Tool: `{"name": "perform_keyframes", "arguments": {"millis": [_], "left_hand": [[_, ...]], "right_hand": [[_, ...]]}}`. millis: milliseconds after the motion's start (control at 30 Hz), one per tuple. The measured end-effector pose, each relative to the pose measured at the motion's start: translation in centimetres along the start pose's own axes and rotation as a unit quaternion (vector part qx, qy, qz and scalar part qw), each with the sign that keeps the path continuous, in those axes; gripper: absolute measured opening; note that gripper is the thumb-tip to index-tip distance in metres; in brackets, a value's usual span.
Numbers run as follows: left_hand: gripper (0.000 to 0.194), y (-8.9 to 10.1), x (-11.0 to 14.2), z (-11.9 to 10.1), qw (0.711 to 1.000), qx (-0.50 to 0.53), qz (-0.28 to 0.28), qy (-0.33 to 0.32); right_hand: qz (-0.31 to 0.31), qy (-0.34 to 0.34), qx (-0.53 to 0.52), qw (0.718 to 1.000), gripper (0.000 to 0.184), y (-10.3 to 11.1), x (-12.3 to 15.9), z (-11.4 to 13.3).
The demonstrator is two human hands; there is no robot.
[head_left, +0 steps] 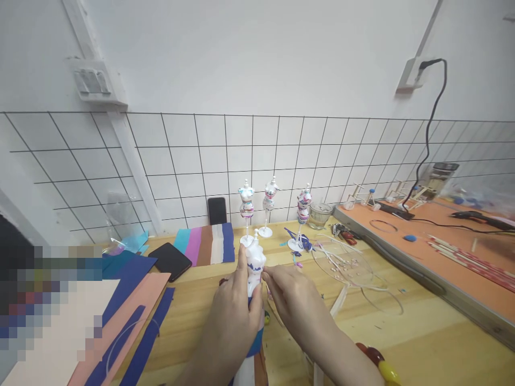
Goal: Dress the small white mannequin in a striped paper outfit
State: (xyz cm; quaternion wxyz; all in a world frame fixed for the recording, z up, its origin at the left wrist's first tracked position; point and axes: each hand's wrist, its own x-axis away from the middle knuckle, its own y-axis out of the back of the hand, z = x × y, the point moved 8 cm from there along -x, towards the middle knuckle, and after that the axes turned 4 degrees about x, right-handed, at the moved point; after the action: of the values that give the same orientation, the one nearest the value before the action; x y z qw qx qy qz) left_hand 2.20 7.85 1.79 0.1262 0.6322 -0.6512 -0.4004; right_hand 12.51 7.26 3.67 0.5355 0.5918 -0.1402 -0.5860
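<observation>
In front of me my left hand [237, 308] is closed round a small white dress form [256, 260], its thumb and forefinger along the sides. A broken dark blue band crosses the form's chest, and its lower end is hidden by my fingers. My right hand [295, 297] is pinched, its fingertips touching the form's right side at the waist; what they hold, if anything, is too small to make out. Behind stand three more dress forms on round stands, a pale one [247, 201], another pale one [271, 195] and one with dark coloured bands [304, 206].
Coloured strips [205, 244] and a black phone-like slab [169, 261] lie to the left, near coloured sheets [148, 295]. A glass bowl [320, 215], a clear round dish [341, 262] with small bits and an orange board [446, 257] are to the right.
</observation>
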Motion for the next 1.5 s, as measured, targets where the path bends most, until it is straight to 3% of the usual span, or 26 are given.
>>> {"name": "perform_keyframes", "arguments": {"millis": [233,467,600,800,1200,1500], "left_hand": [[0.065,0.4,-0.1,-0.7,0.999,-0.004,-0.005,-0.046],[0.066,0.1,0.2,-1.3,0.996,-0.022,-0.006,-0.083],[0.067,0.1,0.2,-1.2,0.997,-0.007,-0.012,-0.077],[0.065,0.6,0.0,-0.6,0.998,-0.007,-0.023,-0.053],[0.063,0.3,0.1,-1.4,0.996,-0.011,-0.037,-0.083],[0.065,0.8,0.1,-0.7,0.997,-0.006,-0.054,-0.062]], "right_hand": [[0.0,-0.001,-0.009,1.0,0.026,0.3,0.0,-0.2],[-0.017,-0.006,0.056,0.998,0.023,0.2,0.5,-0.1],[-0.032,-0.018,0.024,0.999,0.028,0.6,0.4,-0.2],[0.003,-0.031,-0.084,0.996,0.03,0.5,0.0,-0.3],[-0.059,-0.039,-0.06,0.996,0.029,0.7,0.4,-0.7],[-0.008,-0.054,-0.162,0.985,0.027,0.3,0.0,-0.7]]}}
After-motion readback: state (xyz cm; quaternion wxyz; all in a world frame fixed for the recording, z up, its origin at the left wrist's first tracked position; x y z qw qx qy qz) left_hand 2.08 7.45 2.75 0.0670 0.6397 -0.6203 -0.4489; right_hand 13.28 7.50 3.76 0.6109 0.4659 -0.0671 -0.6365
